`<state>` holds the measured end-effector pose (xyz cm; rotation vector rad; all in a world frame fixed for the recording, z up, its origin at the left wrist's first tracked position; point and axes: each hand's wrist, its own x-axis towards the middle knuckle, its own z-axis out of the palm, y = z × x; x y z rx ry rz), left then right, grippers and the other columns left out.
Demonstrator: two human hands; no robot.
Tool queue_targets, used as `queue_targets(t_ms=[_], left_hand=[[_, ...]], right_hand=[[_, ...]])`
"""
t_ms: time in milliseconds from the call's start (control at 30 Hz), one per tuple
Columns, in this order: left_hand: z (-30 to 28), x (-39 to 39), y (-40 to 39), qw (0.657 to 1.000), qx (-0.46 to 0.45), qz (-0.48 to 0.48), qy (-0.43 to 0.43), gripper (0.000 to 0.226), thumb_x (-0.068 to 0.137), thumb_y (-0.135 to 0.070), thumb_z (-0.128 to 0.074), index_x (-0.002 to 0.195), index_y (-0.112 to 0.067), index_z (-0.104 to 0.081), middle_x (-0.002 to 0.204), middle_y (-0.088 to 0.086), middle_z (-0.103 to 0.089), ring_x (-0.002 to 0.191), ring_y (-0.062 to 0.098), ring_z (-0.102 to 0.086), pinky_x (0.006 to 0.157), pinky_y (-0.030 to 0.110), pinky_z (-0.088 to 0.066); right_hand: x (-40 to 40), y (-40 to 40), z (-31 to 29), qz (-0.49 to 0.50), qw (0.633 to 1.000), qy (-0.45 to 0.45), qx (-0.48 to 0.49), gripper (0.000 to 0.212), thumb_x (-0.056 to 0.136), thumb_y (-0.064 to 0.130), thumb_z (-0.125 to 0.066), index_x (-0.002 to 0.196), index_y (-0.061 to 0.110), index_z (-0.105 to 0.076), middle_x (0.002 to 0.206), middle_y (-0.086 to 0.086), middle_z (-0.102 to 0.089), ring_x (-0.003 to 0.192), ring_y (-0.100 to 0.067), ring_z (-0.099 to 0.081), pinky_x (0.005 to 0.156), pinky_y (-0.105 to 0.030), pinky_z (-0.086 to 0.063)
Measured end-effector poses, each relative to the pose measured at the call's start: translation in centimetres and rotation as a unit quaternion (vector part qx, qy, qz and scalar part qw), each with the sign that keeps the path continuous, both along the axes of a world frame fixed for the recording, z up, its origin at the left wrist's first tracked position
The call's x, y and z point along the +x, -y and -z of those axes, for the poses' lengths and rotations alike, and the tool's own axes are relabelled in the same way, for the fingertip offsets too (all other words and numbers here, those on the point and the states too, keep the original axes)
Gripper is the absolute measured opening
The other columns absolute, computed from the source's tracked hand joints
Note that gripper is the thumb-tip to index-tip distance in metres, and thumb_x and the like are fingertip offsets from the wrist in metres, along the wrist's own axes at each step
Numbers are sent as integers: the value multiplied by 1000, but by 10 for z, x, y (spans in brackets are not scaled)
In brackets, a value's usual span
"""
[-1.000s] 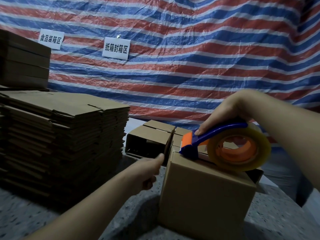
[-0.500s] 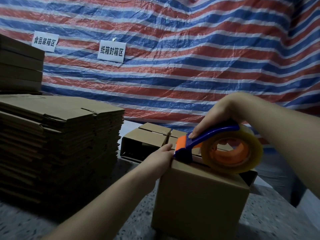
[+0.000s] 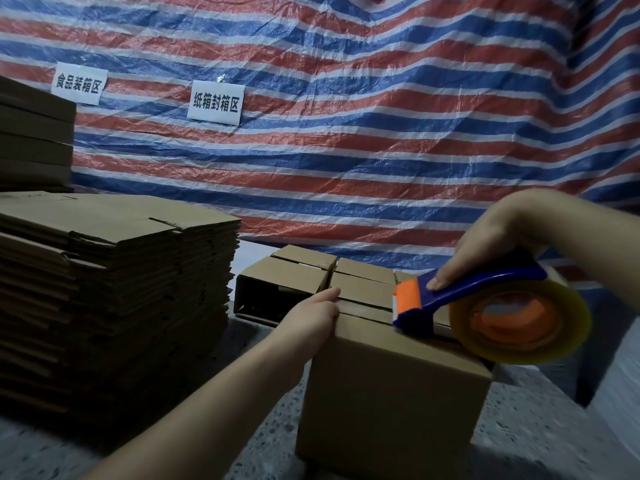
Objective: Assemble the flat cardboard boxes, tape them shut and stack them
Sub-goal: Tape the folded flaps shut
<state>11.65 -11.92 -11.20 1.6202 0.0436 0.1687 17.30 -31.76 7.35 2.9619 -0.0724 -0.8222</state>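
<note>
Left of the left hand [image 3: 313,315] holding the upright brown cardboard box [image 3: 391,403]: open strip of speckled grey floor [image 3: 242,332], then a tall stack of flattened brown cardboard [image 3: 114,289]. Just behind: open-ended brown cardboard box [image 3: 280,282], blocking. Above the right hand [image 3: 491,247]: open air.

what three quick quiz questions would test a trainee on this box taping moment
1. True or false: the right hand holds the tape dispenser on top of the box.
2. The left hand is: A) in the air B) on the box's top edge C) out of view.
3. Fill in: the stack of flat cardboard lies to the box's ____.
Key: 1 true; 2 B; 3 left.
</note>
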Motion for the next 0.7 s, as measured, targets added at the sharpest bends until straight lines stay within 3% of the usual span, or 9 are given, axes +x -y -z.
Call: queue_targets(t_ms=[133,200,233,300,367,433,567,700], left_hand=[[1,-4,-3,999,39,18,19,41,105,-23,-40,145,-29,-48,145,-2,-47,124,15,-46,99,29,-37],[-1,-7,-6,986,142,-14,85,42,107,-31,-35,148,-27,-42,142,-8,-47,135,15,-40,100,25,-31],[-4,-9,-7,962,235,-42,132,44,107,-37,-32,149,-27,-39,141,-12,-46,138,13,-37,101,24,-28],[-12,-15,-4,876,435,-58,198,52,105,-46,-25,153,-28,-30,154,-12,-35,144,10,-27,114,28,-21],[-17,-20,4,809,552,-13,201,57,103,-53,-21,154,-27,-28,159,-7,-31,145,11,-25,118,33,-16],[-16,-24,12,782,597,24,177,65,99,-62,-20,149,-25,-36,156,-2,-37,143,14,-30,116,33,-22],[-12,-25,13,753,639,25,156,98,78,-88,-14,150,-25,-35,158,-2,-33,146,15,-28,116,33,-22],[-9,-22,10,742,647,19,174,100,73,-92,-14,147,-28,-37,156,-6,-36,144,12,-29,117,32,-20]], right_hand=[[-2,-12,3,-13,999,2,-34,98,41,70,-82,115,6,-70,97,-14,-77,79,-25,-74,68,-32,-60],[-4,-13,3,-15,999,-1,-36,92,46,69,-82,112,6,-70,92,-13,-77,74,-24,-74,64,-30,-60],[-4,-12,4,-16,999,-1,-35,89,49,69,-81,110,5,-70,88,-12,-77,71,-24,-74,61,-30,-59],[-4,-12,4,-21,999,4,-34,83,51,68,-80,105,5,-70,82,-11,-76,66,-23,-73,58,-29,-59],[-5,-13,4,-22,999,0,-34,75,53,67,-78,95,5,-73,78,-11,-75,63,-23,-73,56,-28,-58],[-7,-14,3,-16,999,-12,-32,65,59,67,-77,82,5,-75,74,-12,-75,59,-22,-72,53,-27,-57],[-8,-7,0,-13,1000,-6,-21,67,63,67,-77,88,5,-74,77,-12,-75,62,-23,-73,55,-29,-58],[-11,12,-8,4,1000,-10,23,59,57,65,-81,74,8,-81,80,-12,-74,65,-23,-72,58,-30,-58]])
